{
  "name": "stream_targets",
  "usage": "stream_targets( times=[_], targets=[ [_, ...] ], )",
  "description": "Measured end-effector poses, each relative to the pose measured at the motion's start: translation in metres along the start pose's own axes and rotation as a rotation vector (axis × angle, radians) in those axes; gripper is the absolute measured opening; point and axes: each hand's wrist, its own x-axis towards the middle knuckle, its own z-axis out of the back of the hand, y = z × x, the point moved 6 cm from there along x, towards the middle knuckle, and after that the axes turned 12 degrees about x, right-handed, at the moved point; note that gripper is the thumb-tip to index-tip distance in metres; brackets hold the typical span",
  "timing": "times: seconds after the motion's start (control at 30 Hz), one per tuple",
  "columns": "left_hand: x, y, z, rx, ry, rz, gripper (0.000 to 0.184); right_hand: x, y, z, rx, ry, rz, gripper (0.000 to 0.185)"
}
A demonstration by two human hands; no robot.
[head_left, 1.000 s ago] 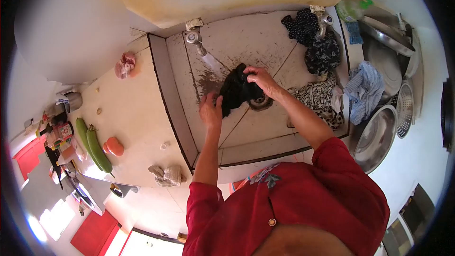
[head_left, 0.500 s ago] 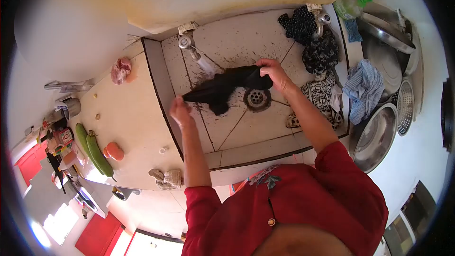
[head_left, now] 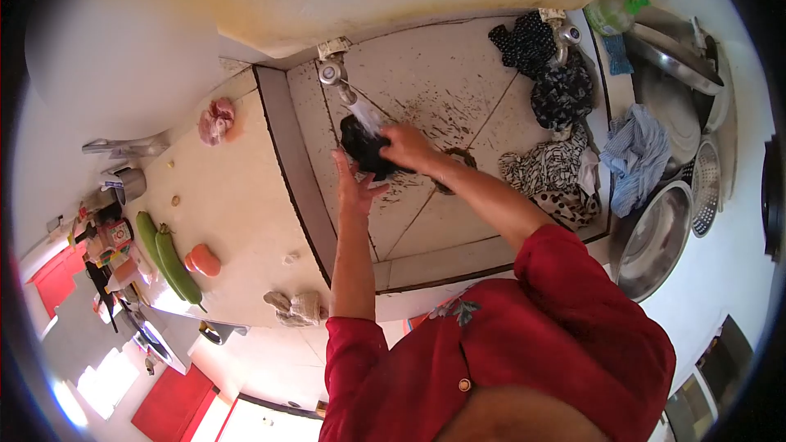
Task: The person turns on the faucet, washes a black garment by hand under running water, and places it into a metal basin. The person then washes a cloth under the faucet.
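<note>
A wet black cloth (head_left: 359,141) lies bunched up beneath the running tap (head_left: 331,75), on the tiled floor of the sink (head_left: 442,245). My right hand (head_left: 408,148) has its fingers closed on the cloth's right side, next to the water stream. At the cloth's lower left, my left hand (head_left: 354,188) is open, fingers spread, close against it. Whether those fingers touch the cloth I cannot tell. Dark splashes mark the tiles around the cloth. My right forearm partly covers the drain (head_left: 455,165).
Patterned cloths (head_left: 542,165) are heaped on the sink's right side, under a second tap (head_left: 571,34). Beyond the rim are a striped blue cloth (head_left: 635,155) and a metal basin (head_left: 652,241). On the left counter are green gourds (head_left: 173,266), a tomato (head_left: 202,260) and raw meat (head_left: 217,121).
The cloth, stretched between both hands before, is now gathered under the tap. My right hand moved left with it; my left hand let go of its end and spread its fingers.
</note>
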Motion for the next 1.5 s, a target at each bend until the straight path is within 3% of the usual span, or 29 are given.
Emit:
stream_targets(
  times=[0.07,0.17,0.23,0.33,0.4,0.5,0.53,0.6,0.7,0.8,0.83,0.9,0.97,1.0,1.03,1.07,1.13,1.2,1.23,1.27,1.33,1.37,1.47,1.5],
  targets=[
    [-0.004,-0.018,-0.011,-0.191,0.341,-0.099,0.078,-0.028,0.055,-0.026,-0.125,-0.030,0.458,0.039],
    [-0.026,-0.022,-0.024,-0.072,0.344,-0.423,0.064,-0.083,0.135,-0.056,-0.226,0.088,0.814,0.032],
    [-0.019,-0.024,-0.033,-0.132,0.384,-0.340,0.049,-0.095,0.152,-0.065,-0.301,0.109,0.929,0.029],
    [-0.008,-0.017,-0.062,-0.429,0.394,-0.176,0.036,-0.025,0.107,-0.019,-0.129,-0.060,0.465,0.027],
    [-0.021,-0.019,-0.083,-0.381,0.265,-0.127,0.034,0.007,0.077,0.013,-0.268,-0.333,0.456,0.035],
    [-0.025,-0.027,-0.097,-0.385,0.255,-0.059,0.034,-0.011,0.091,0.018,-0.240,-0.379,0.457,0.036],
    [-0.026,-0.028,-0.097,-0.404,0.286,-0.030,0.034,-0.027,0.101,0.012,-0.152,-0.318,0.404,0.027],
    [-0.026,-0.031,-0.094,-0.455,0.364,0.005,0.035,-0.049,0.108,-0.019,-0.239,-0.089,0.507,0.028],
    [-0.027,-0.025,-0.089,-0.453,0.325,-0.012,0.037,-0.007,0.080,0.005,-0.022,-0.226,0.428,0.026],
    [-0.010,-0.010,-0.073,-0.297,0.113,-0.105,0.042,0.028,0.059,0.022,-0.387,-0.283,0.335,0.026],
    [-0.007,-0.014,-0.069,-0.247,0.166,-0.181,0.049,0.029,0.058,0.026,-0.413,-0.300,0.352,0.025],
    [-0.008,-0.021,-0.057,-0.293,0.262,-0.127,0.052,0.033,0.060,0.026,-0.451,-0.336,0.391,0.024],
    [-0.019,-0.030,-0.046,-0.391,0.362,-0.063,0.054,0.018,0.087,0.015,-0.396,-0.134,0.472,0.022],
    [-0.007,-0.025,-0.040,-0.422,0.462,-0.141,0.054,0.004,0.095,0.005,-0.366,-0.034,0.504,0.021],
    [0.015,-0.009,-0.033,-0.450,0.567,-0.217,0.054,-0.011,0.095,-0.019,-0.415,-0.110,0.584,0.020],
    [0.000,-0.015,-0.042,-0.447,0.506,-0.264,0.051,-0.025,0.093,-0.056,-0.471,-0.188,0.665,0.020],
    [-0.010,-0.014,-0.054,-0.485,0.392,-0.279,0.046,-0.035,0.107,-0.058,-0.390,-0.137,0.751,0.019],
    [0.022,-0.001,-0.051,-0.565,0.283,-0.228,0.043,-0.016,0.111,-0.027,-0.108,0.113,0.752,0.018],
    [0.017,0.002,-0.048,-0.556,0.210,-0.228,0.042,0.010,0.091,-0.018,-0.059,-0.078,0.625,0.017],
    [0.013,0.004,-0.045,-0.545,0.137,-0.226,0.041,0.021,0.092,-0.004,-0.146,-0.155,0.693,0.019],
    [-0.024,-0.020,-0.048,-0.434,-0.024,-0.298,0.038,0.038,0.083,0.028,-0.192,-0.261,0.710,0.024],
    [-0.019,-0.019,-0.040,-0.347,0.035,-0.446,0.038,0.044,0.074,0.039,-0.145,-0.280,0.658,0.026],
    [0.008,-0.019,-0.043,0.796,-0.054,-0.793,0.051,0.073,-0.024,0.050,0.270,-0.514,0.325,0.034],
    [0.001,-0.025,-0.053,0.903,-0.097,-0.815,0.076,0.059,-0.020,0.050,0.157,-0.452,0.208,0.042]
  ],
)
